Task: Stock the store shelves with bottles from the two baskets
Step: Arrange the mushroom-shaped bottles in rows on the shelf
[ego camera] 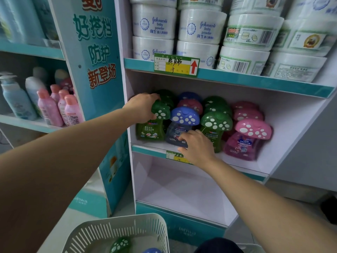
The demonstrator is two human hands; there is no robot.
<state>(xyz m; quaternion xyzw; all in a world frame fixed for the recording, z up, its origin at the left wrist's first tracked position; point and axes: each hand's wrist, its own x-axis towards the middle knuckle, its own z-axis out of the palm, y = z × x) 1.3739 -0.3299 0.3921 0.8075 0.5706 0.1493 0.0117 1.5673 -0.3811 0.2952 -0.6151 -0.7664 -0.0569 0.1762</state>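
Mushroom-capped bottles stand in rows on the middle shelf [242, 166]. My left hand [142, 106] grips the spotted cap of a green bottle [148, 131] at the front left of the shelf. My right hand [196, 146] holds the lower body of a blue-capped bottle [184, 117] right beside it, at the shelf's front edge. To their right stand another green bottle [216, 122] and a pink one [252, 129], with more behind. At the bottom, a white slotted basket [102, 232] holds a green-capped bottle [120, 244] and a blue-capped one [152, 250].
White baby powder tubs [155, 24] fill the shelf above, over a green-and-yellow price tag [176, 65]. The lower shelf [182, 189] holds nothing. A teal display panel [94, 52] divides off a left unit with pink bottles [49, 108]. A dark object [218, 245] shows at bottom edge.
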